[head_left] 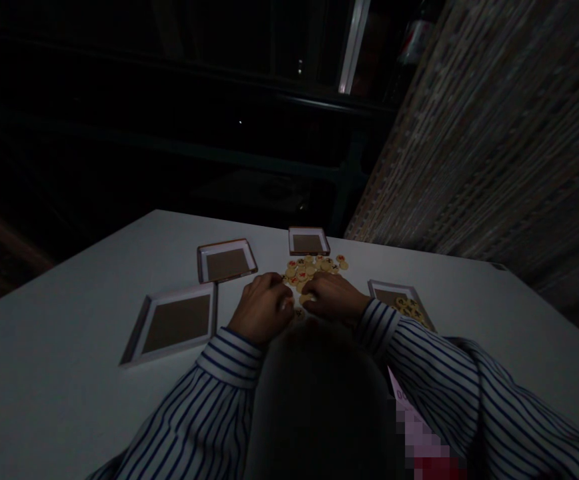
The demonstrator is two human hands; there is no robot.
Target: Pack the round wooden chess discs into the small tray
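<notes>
A loose pile of round wooden Chinese chess pieces (300, 273), marked in red or black, lies on the white table between and beyond my hands. My left hand (264, 303) is at the pile's near left side with its fingers curled in toward the thumb; what they hold, if anything, is hidden. From the right, my right hand (337, 297) reaches in with bent fingers closed at the edge of a pale chess piece (306, 299). A black-marked piece (299, 313) lies on the table between the two hands.
Shallow box halves with brown bottoms stand around the pile: a large tray (214, 313) and a smaller tray (200, 263) at left, another tray (309, 253) behind. A right-hand tray (416, 291) holds several pieces. A bead curtain (444, 153) hangs at right. The light is dim.
</notes>
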